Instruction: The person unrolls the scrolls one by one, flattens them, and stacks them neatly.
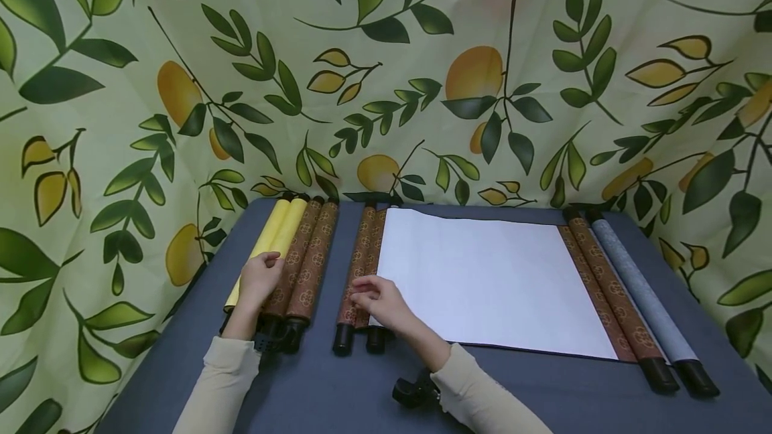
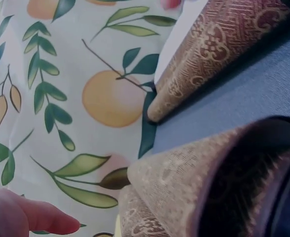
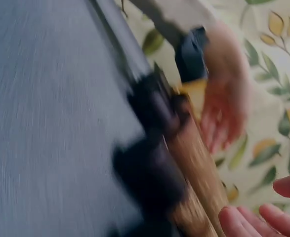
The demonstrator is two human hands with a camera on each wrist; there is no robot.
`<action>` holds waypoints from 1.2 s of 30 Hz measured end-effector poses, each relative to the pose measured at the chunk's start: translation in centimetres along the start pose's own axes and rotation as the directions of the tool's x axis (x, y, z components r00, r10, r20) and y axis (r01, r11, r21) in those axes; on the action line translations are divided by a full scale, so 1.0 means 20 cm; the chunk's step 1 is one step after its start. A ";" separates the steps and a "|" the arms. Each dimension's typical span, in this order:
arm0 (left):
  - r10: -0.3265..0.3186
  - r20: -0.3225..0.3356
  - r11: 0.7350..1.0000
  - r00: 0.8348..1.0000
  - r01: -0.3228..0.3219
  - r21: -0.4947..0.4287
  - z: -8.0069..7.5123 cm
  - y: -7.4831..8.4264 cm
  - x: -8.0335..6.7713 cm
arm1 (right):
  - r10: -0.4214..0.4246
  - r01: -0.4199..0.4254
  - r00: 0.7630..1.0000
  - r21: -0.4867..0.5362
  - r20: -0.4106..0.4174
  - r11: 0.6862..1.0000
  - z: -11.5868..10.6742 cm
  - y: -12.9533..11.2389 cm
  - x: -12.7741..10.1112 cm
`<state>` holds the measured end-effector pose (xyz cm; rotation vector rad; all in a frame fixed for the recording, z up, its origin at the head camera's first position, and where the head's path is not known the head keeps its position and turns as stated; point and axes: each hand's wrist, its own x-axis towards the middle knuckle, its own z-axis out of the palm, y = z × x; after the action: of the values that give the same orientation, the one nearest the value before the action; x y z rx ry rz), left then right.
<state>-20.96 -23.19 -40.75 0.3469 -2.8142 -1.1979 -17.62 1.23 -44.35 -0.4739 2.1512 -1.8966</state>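
The left hand (image 1: 261, 280) rests with relaxed fingers on the yellow scroll (image 1: 273, 241), and the right hand (image 1: 381, 300) touches, fingers loosely spread, the brown roll (image 1: 360, 266) left of the white sheet (image 1: 488, 280).

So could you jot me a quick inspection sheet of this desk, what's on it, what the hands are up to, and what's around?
Surface: dark blue cloth-covered table.
Job's things: half-unrolled white paper scroll with brown patterned borders; its rolled brown end at the left.
Clutter: two yellow rolled scrolls and two brown patterned rolled scrolls at the left; a grey rolled scroll at the right.
Hands: left hand rests on the rolled scrolls at the left; right hand touches the rolled brown end with its fingertips.
Cables: nothing seen.
Surroundings: green cloth backdrop printed with leaves and orange fruit.
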 end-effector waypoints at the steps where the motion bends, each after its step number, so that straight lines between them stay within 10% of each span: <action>1: 0.003 0.008 1.000 1.000 -0.003 0.011 0.00 0.00 0.00 | 0.013 -0.014 1.000 0.019 0.023 1.000 0.04 0.00 0.01; 14: -0.010 0.146 0.992 0.989 -0.009 0.129 0.00 0.02 0.01 | 0.306 -0.306 0.952 0.054 0.013 0.951 0.40 -0.04 0.09; 24: 0.023 0.284 0.996 0.959 -0.047 0.077 -0.04 -0.03 0.06 | 0.359 -0.352 0.934 0.182 -0.002 0.918 0.45 -0.01 0.16; 36: -0.010 0.439 0.999 0.898 0.028 -0.035 -0.06 0.00 0.10 | 0.374 -0.372 0.926 0.050 -0.045 0.927 0.47 -0.02 0.20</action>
<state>-22.69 -24.53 -40.03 0.1082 -3.1554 -1.5031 -17.62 -8.92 -45.07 0.0016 2.0502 -1.7488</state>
